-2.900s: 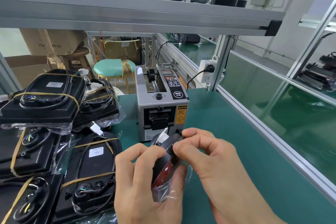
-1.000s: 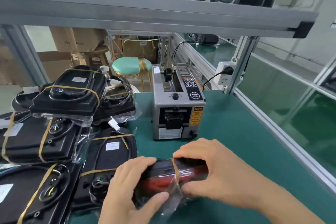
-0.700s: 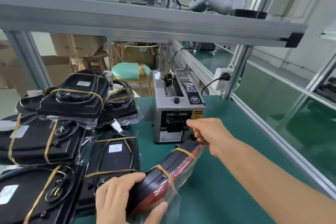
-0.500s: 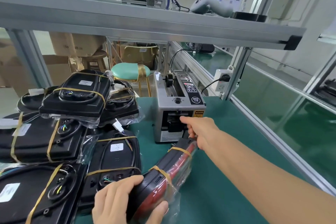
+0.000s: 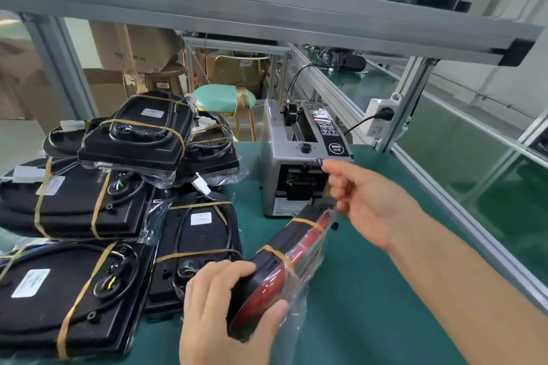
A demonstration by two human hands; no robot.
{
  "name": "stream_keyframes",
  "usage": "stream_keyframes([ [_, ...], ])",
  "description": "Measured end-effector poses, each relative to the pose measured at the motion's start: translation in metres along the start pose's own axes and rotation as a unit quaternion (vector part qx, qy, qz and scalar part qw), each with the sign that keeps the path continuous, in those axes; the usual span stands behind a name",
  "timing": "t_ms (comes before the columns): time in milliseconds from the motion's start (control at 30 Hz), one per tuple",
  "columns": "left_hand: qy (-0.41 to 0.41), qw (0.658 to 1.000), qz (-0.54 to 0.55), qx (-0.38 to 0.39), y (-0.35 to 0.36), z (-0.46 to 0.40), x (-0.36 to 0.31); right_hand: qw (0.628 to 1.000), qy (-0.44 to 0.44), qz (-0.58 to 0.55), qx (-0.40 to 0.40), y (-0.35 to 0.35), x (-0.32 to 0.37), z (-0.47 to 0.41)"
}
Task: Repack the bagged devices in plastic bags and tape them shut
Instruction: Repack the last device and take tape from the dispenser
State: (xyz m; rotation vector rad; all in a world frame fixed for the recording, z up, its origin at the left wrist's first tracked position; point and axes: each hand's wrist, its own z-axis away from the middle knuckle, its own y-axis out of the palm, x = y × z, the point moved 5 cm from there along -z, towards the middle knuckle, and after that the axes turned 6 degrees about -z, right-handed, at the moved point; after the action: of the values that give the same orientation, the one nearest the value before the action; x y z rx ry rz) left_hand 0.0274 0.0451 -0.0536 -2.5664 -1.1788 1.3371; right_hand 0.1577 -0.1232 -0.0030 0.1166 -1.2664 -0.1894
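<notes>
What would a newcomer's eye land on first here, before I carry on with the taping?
The red and black bagged device, gripped by the left hand at bottom centre, its far end tilted up toward the tape dispenser. The right hand sits at the dispenser's outlet, fingers pinching something hard to make out. A heap of black bagged devices fills the left.

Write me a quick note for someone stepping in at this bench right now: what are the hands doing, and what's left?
Left hand grips the red-and-black device in its clear plastic bag, tilted up off the green mat.
Right hand is at the grey tape dispenser's outlet; whether it already holds a strip is unclear.
Done: this device is bagged and carries two tan tape bands.
Left: add any further tape, then set it with the taped black bagged devices stacked on the left.
</notes>
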Motion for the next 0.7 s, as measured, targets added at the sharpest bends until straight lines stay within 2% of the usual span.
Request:
stream_keyframes([
  [67,-0.027,1.000,0.008,0.006,0.012,0.000,0.001,0.993,-0.056,0.074,0.069,0.004,0.011,0.038],
  [167,-0.005,1.000,0.002,0.006,0.019,-0.003,-0.002,0.984,-0.072,0.115,0.119,0.007,0.002,0.069],
  [300,0.019,0.999,-0.028,0.006,0.025,-0.002,-0.005,0.980,-0.068,0.156,0.101,-0.002,-0.023,0.069],
  [500,0.006,0.998,-0.061,0.018,0.024,-0.001,-0.006,0.968,-0.115,0.216,0.052,0.000,-0.034,0.069],
  [700,-0.001,0.999,-0.051,0.018,0.023,-0.002,-0.006,0.959,-0.108,0.259,0.052,0.000,-0.037,0.067],
])
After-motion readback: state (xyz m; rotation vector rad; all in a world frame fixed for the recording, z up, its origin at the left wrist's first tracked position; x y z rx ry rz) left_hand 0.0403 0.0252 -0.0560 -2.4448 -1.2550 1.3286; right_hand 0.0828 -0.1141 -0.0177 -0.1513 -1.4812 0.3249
